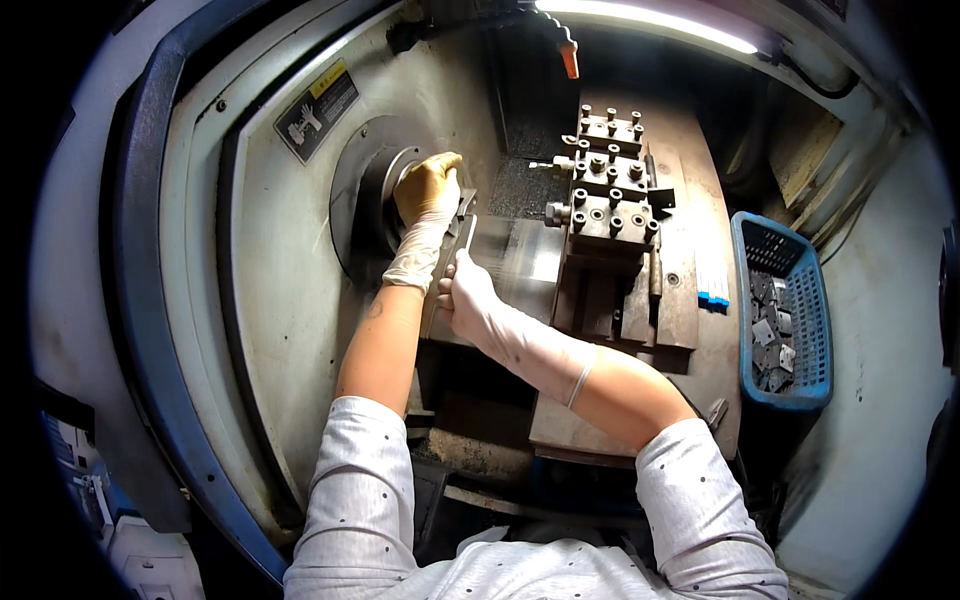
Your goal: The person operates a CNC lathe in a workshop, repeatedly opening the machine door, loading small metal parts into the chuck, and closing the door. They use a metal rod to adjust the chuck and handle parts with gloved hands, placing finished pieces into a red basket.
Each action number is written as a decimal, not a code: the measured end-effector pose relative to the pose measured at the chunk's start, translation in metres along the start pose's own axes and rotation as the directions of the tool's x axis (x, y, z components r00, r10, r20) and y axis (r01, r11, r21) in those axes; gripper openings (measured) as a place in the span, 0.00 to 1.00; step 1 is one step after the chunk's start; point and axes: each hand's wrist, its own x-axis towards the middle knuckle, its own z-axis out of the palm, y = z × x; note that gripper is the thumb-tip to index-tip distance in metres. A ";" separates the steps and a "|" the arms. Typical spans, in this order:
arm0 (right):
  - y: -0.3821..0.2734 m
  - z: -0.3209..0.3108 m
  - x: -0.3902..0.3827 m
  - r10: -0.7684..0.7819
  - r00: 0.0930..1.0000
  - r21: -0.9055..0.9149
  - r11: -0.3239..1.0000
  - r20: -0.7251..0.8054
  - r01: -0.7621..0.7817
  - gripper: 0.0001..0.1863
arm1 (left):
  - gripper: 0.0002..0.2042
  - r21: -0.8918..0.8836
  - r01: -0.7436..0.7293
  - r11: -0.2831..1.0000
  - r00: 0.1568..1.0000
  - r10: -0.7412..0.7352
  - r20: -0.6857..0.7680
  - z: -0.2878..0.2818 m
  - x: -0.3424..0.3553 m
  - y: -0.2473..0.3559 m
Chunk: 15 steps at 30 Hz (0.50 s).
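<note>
My left hand (428, 188), in a yellowish glove, is closed at the face of the round lathe chuck (385, 180) on the machine wall; what its fingers grip is hidden. My right hand (468, 295), in a pale glove, is just below and to the right, its fingers curled on a long, flat grey metal bar (468, 230) that slants up beside the chuck.
Right of my hands stand bolted tool blocks (610, 225) on a slide (685, 260). Blue-tipped white sticks (712, 280) lie beside a blue basket (822, 330) of small metal plates. An orange-tipped hose (568, 60) hangs at the top, near a light tube (645, 25).
</note>
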 end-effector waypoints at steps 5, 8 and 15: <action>0.007 0.004 -0.003 -0.143 0.989 -0.066 0.988 -0.023 0.142 0.18 | 0.07 0.020 0.026 0.999 0.999 -0.026 0.022 -0.003 -0.003 0.002; 0.027 -0.022 0.063 -0.559 0.825 -0.243 0.814 -0.079 0.528 0.18 | 0.08 -0.027 -0.132 0.991 0.981 0.127 -0.147 0.005 -0.003 0.008; 0.034 -0.012 0.057 -0.428 0.883 0.137 0.879 -0.192 0.456 0.24 | 0.08 -0.009 -0.118 0.993 0.987 0.116 -0.115 0.003 -0.001 -0.006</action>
